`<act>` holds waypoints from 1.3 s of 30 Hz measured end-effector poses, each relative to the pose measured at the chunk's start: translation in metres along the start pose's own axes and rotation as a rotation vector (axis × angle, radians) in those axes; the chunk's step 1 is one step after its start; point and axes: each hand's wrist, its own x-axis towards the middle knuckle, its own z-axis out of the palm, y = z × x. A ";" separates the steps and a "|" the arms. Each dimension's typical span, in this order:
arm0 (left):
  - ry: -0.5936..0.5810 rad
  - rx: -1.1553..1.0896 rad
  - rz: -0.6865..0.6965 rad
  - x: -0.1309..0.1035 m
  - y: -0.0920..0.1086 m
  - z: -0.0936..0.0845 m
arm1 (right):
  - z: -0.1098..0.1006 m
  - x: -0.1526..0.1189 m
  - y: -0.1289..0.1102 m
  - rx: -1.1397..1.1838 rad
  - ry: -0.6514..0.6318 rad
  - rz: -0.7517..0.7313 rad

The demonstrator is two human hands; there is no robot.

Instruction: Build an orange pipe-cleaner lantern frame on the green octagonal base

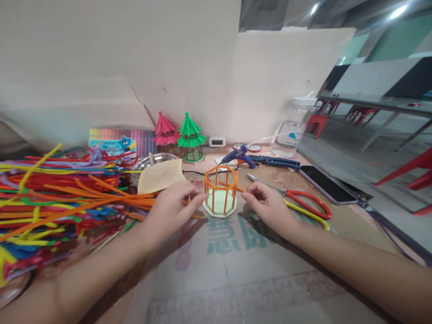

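Note:
A small octagonal cage of orange pipe cleaners (221, 186) stands upright on a pale green base (219, 204) in front of me. To its left is my left hand (177, 204), with thumb and fingers closed near the frame's side; orange strip ends show around the fingers, and what they hold is unclear. My right hand (266, 204) pinches a short orange pipe cleaner piece (240, 190) at the cage's right side. Just behind that hand lie scissors (312, 207) with red and yellow handles.
Many coloured pipe cleaners (60, 193) are heaped on the left, before a marker set (114, 140). Behind stand a pink (165, 128) and a green (191, 132) model. A blue glue gun (238, 155), pliers-like tool (275, 162), bottle (292, 128) and phone (327, 183) lie or stand right.

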 end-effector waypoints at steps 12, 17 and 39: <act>0.066 -0.258 -0.173 -0.014 -0.020 0.049 | 0.014 0.007 0.011 -0.084 -0.204 -0.025; -0.001 -0.127 0.009 -0.013 -0.015 0.044 | 0.011 0.006 0.012 -0.157 -0.177 -0.143; 0.101 0.027 0.182 -0.017 -0.018 0.040 | -0.002 -0.002 0.013 -0.299 -0.141 -0.463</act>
